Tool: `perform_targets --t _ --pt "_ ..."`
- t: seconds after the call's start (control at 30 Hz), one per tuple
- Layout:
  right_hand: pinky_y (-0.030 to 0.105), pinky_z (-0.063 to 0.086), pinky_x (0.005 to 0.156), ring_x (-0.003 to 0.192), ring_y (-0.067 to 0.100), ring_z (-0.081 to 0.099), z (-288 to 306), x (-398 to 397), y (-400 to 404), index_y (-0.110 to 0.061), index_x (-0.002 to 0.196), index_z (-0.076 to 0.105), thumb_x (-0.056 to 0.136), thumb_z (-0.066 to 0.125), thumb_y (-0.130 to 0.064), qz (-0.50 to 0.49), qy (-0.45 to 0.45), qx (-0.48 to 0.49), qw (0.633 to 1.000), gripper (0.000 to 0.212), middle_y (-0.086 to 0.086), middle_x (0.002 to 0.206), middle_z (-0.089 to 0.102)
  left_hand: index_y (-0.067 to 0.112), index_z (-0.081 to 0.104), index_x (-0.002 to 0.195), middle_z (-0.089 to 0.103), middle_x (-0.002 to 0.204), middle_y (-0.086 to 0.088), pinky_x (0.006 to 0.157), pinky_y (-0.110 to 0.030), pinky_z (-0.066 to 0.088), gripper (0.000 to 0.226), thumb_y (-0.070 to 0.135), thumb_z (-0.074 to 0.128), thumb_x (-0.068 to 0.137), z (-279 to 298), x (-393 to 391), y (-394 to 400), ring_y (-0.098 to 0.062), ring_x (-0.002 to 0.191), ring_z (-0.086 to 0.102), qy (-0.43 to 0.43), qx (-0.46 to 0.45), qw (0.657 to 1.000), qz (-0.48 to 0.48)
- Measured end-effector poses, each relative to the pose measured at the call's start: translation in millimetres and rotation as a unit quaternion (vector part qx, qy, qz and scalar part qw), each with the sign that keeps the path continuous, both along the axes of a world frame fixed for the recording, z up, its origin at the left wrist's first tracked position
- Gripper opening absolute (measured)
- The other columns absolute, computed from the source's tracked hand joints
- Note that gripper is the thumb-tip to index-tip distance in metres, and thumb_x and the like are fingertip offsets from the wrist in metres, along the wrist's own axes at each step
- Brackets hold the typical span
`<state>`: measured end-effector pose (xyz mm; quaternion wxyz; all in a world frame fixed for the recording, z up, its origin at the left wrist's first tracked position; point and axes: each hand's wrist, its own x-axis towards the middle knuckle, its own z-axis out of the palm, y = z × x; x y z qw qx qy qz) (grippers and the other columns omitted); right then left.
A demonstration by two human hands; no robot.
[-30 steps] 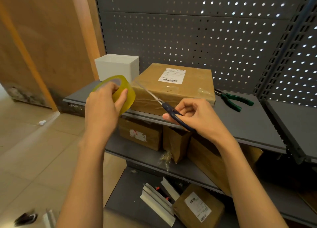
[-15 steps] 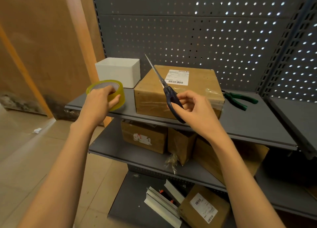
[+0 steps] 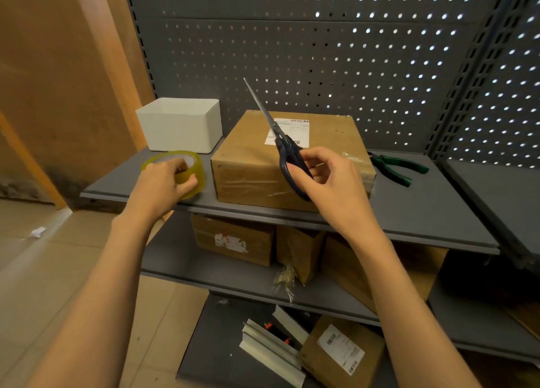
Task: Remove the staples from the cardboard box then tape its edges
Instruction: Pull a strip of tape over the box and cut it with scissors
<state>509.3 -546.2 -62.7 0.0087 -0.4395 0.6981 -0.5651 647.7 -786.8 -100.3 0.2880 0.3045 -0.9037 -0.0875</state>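
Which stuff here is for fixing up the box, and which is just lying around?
For the job: cardboard box, tape roll under left hand, scissors in right hand, green pliers.

Lying about: white bin, boxes on lower shelf.

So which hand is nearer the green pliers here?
Right. The right hand, holding scissors, is in front of the box, left of the pliers; the left hand is on the tape roll, further left.

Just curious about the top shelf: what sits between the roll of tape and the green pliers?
In the head view, the cardboard box sits between the tape roll and the pliers. The right hand holds scissors in front of it.
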Motion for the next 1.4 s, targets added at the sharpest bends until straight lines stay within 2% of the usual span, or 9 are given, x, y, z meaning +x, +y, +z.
perform_targets --t 0.3,0.4,0.5,0.6,0.8,1.07,1.13,1.27,1.4 --pt "0.003 0.045 0.066 0.072 -0.004 0.060 11.2 -30.5 33.2 -0.017 0.103 0.069 0.081 0.070 -0.033 -0.224 0.043 -0.103 0.968 0.028 -0.014 0.079 0.064 0.007 0.063 0.091 0.060 0.090 -0.011 0.072 -0.031 0.035 0.018 0.024 0.060 0.084 41.6 -13.5 35.5 -0.025 0.089 0.051 0.104 -0.092 0.990 -0.001" --pt "0.003 0.042 0.069 0.071 -0.001 0.059 6.0 -54.0 56.7 -0.013 0.101 0.070 0.081 0.069 -0.034 -0.294 0.063 -0.054 0.952 0.029 -0.010 0.080 0.064 0.008 0.062 0.088 0.061 0.089 -0.009 0.072 -0.029 0.035 0.015 0.022 0.059 0.084 49.1 -27.2 56.9 -0.023 0.088 0.052 0.126 -0.090 0.987 -0.038" --pt "0.025 0.050 0.077 0.080 0.013 0.063 -4.9 -73.3 77.5 -0.008 0.104 0.069 0.082 0.070 -0.034 -0.354 0.087 0.022 0.931 0.034 0.002 0.088 0.070 0.010 0.061 0.087 0.059 0.086 -0.007 0.071 -0.029 0.035 0.014 0.023 0.058 0.084 51.0 -43.0 77.7 -0.018 0.084 0.049 0.128 -0.094 0.985 -0.069" --pt "0.031 0.049 0.075 0.081 0.022 0.065 -15.6 -83.9 89.1 -0.004 0.102 0.069 0.081 0.071 -0.031 -0.381 0.114 0.087 0.913 0.033 0.010 0.089 0.071 0.011 0.060 0.088 0.056 0.085 -0.002 0.069 -0.029 0.036 0.014 0.025 0.058 0.085 52.5 -60.6 95.6 -0.016 0.083 0.048 0.115 -0.097 0.985 -0.090" --pt "0.030 0.047 0.063 0.081 0.029 0.063 -31.9 -95.8 97.9 -0.005 0.099 0.067 0.082 0.069 -0.031 -0.368 0.098 0.241 0.893 0.030 0.013 0.088 0.068 0.014 0.059 0.087 0.053 0.084 0.003 0.068 -0.028 0.036 0.012 0.026 0.058 0.086 54.4 -88.4 130.6 -0.013 0.081 0.047 0.106 -0.104 0.982 -0.119" --pt "0.028 0.040 0.060 0.084 0.027 0.061 -38.4 -99.5 95.6 -0.004 0.095 0.064 0.091 0.057 -0.025 -0.326 0.138 0.321 0.878 0.023 0.011 0.086 0.062 0.013 0.060 0.094 0.056 0.089 0.001 0.071 -0.024 0.033 0.011 0.021 0.054 0.089 48.3 -107.0 163.9 -0.011 0.085 0.046 0.082 -0.094 0.983 -0.136" --pt "0.030 0.045 0.066 0.087 0.025 0.060 -36.0 -99.4 94.4 -0.006 0.100 0.065 0.095 0.048 -0.024 -0.306 0.169 0.297 0.888 0.025 0.010 0.093 0.065 0.012 0.059 0.100 0.059 0.097 -0.002 0.076 -0.026 0.037 0.015 0.018 0.049 0.092 46.4 -108.5 170.4 -0.014 0.091 0.048 0.075 -0.084 0.983 -0.142" --pt "0.026 0.040 0.089 0.110 0.016 0.056 -14.1 -89.0 85.3 -0.013 0.125 0.058 0.100 0.038 -0.023 -0.193 0.158 0.107 0.963 0.033 0.004 0.119 0.063 0.010 0.058 0.116 0.060 0.109 -0.006 0.085 -0.029 0.035 0.026 0.013 0.043 0.095 43.1 -111.9 184.8 -0.021 0.102 0.050 0.057 -0.088 0.980 -0.171" --pt "0.016 0.019 0.106 0.133 0.013 0.037 -3.8 -74.0 64.4 -0.010 0.140 0.039 0.101 0.032 -0.025 -0.079 0.207 0.129 0.967 0.042 0.004 0.143 0.044 0.008 0.053 0.127 0.060 0.120 -0.009 0.094 -0.029 0.033 0.033 0.013 0.042 0.096 41.1 -119.4 193.8 -0.023 0.111 0.051 0.015 -0.088 0.975 -0.205"
